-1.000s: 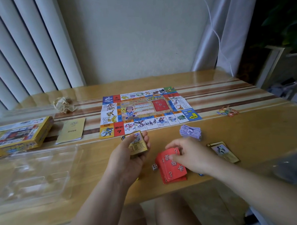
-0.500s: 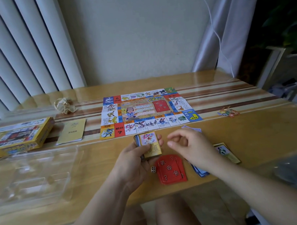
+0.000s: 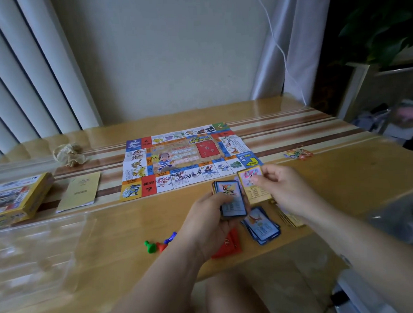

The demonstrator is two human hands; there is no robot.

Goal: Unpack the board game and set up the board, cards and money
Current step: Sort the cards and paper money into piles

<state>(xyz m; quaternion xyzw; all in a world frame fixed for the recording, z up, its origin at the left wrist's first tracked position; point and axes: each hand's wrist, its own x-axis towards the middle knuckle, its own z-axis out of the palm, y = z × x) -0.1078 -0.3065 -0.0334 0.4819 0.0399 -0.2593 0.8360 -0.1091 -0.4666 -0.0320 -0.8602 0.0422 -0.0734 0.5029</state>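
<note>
The game board (image 3: 184, 157) lies unfolded on the wooden table (image 3: 110, 243). My left hand (image 3: 208, 225) grips a stack of property cards (image 3: 231, 198) with a blue-framed card on top. My right hand (image 3: 282, 188) pinches a single yellow-framed card (image 3: 251, 185) just right of that stack. On the table below my hands lie a fan of blue-framed cards (image 3: 263, 227), a pile of yellow-framed cards (image 3: 291, 219) partly under my right wrist, and a red card stack (image 3: 230, 245) partly under my left hand. Green, red and blue pawns (image 3: 157, 245) sit left of it.
A clear plastic tray (image 3: 34, 253) fills the near left. The yellow game box (image 3: 15, 200), a booklet (image 3: 81, 192) and a crumpled wrapper (image 3: 69, 154) sit at the left. Small colourful pieces (image 3: 297, 153) lie at the right. More clear plastic (image 3: 397, 209) lies at the near right edge.
My right hand left the red stack and took the yellow-framed top card off the stack in my left hand, exposing a blue-framed card. The view shifted; pawns now show.
</note>
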